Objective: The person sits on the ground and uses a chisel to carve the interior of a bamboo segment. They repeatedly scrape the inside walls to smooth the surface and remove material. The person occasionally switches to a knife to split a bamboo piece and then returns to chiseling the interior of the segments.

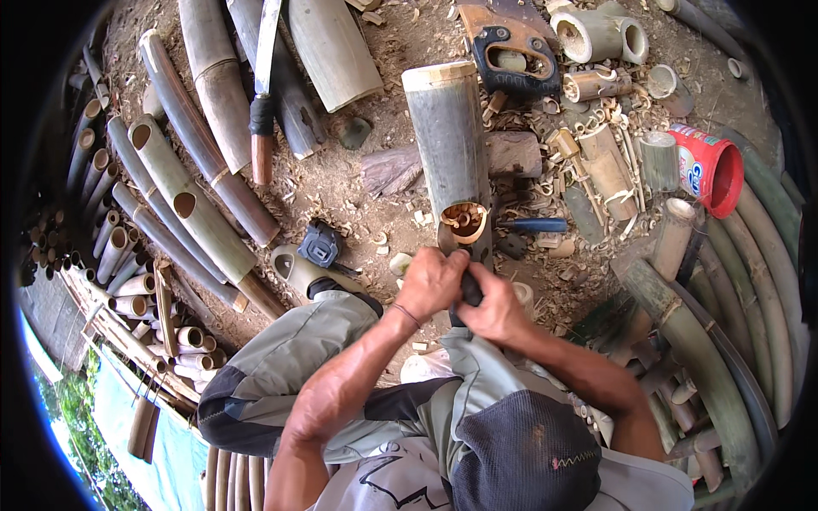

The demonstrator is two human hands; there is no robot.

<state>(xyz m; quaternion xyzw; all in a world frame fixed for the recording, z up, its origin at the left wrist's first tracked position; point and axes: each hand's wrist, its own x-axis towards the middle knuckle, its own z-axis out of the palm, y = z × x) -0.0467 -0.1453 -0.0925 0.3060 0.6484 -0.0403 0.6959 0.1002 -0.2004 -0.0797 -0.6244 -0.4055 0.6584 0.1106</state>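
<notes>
While the right hand [496, 308] curls around a dark-handled tool [471, 289], the left hand [431, 283] is closed on it too, just beside the hole in a fat bamboo tube [445, 140]. Curly shavings [464, 216] fill the hole. The tube lies in the middle, across a brown log [394, 172]. Left is a tape measure [321, 244]; far right, a saw [511, 34].

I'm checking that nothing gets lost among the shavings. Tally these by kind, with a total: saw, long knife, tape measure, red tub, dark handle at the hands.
Saw: 1
Long knife: 1
Tape measure: 1
Red tub: 1
Dark handle at the left hand and right hand: 1
Total: 5
</notes>
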